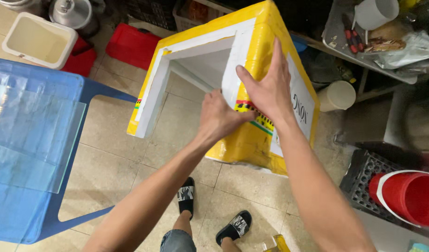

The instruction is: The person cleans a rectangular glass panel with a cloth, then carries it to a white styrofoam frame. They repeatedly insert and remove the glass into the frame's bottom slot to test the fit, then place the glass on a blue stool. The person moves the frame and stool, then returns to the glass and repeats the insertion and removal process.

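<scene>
The foam box, wrapped in yellow tape with white foam showing at its rim, is held tipped above the tiled floor, its open mouth turned toward the left of the view and its base facing right. The right hand lies flat on the yellow outer wall, fingers spread and extended, with the thumb hooked over the white rim edge; it presses rather than closes around anything. The left hand is curled against the same rim corner just below the right thumb, fingers folded in; whether they pinch the rim or a strip of tape cannot be told. The two hands touch or nearly touch at that corner. Judged from its material, the box is probably light and stiff but brittle: the foam rim is likely to dent or crumble under point pressure, and the taped skin is smooth and may slide under a dry palm. The thick rim and the corners look like the soundest places to take hold, with load spread over the whole palm. A blue plastic table stands to the left; a red bucket rests on a dark crate at lower right.
</scene>
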